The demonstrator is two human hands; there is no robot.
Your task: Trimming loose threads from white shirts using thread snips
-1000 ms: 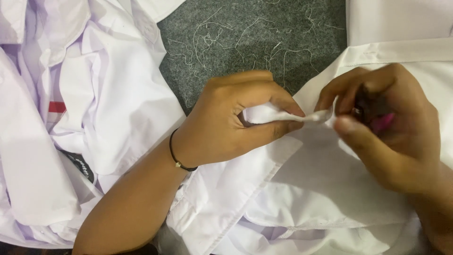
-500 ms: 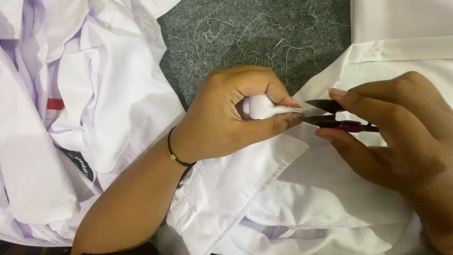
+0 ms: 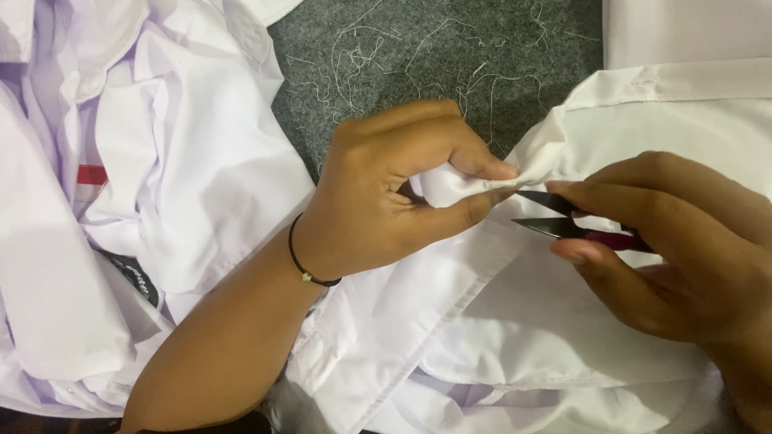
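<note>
My left hand [image 3: 386, 193] pinches a bunched fold of a white shirt [image 3: 523, 321] between thumb and fingers, holding it up off the garment. A thin black band sits on that wrist. My right hand [image 3: 675, 241] grips small thread snips [image 3: 563, 215] with a dark red handle. Their black blades are parted and point left, with the tips right at the pinched fold.
A heap of other white shirts [image 3: 137, 201] fills the left side, one with a small red tag [image 3: 92, 174]. A grey felt surface [image 3: 434, 56] at the top is scattered with several cut white threads.
My right hand brought the snips out from behind the fabric and levelled the open blades at the fold. My left hand gathered the cloth into a tighter pinch.
</note>
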